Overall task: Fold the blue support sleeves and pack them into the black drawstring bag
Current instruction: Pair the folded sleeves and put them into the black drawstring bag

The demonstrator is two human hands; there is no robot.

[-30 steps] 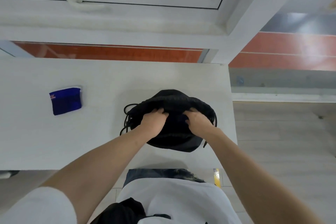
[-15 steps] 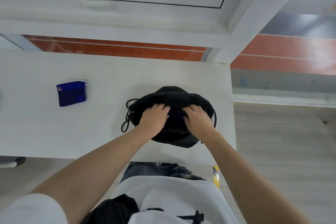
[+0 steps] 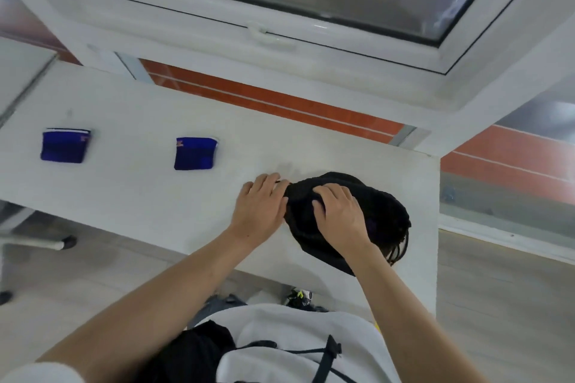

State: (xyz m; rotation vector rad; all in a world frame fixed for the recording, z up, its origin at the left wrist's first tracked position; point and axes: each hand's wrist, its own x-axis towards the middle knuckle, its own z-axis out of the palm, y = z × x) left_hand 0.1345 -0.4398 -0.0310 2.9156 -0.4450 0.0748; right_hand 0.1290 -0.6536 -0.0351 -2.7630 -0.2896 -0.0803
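The black drawstring bag (image 3: 382, 211) lies bunched near the right end of the white table (image 3: 140, 196). My right hand (image 3: 339, 218) sits on top of it, fingers curled into the fabric. My left hand (image 3: 261, 208) lies flat at the bag's left edge, fingers relaxed, thumb against the fabric. A bit of blue shows in the bag beside my right wrist. Two folded blue support sleeves lie on the table to the left: one (image 3: 194, 153) nearer the bag, another (image 3: 63, 146) farther left.
A white window frame (image 3: 270, 37) with a handle runs behind the table. The table's right edge (image 3: 438, 227) lies just beyond the bag, with wooden floor past it. A chair base (image 3: 37, 242) stands at lower left.
My left hand has slid off the top of the bag to its left edge. My right hand stays on the bag. The view swung, bringing a second blue sleeve into sight.
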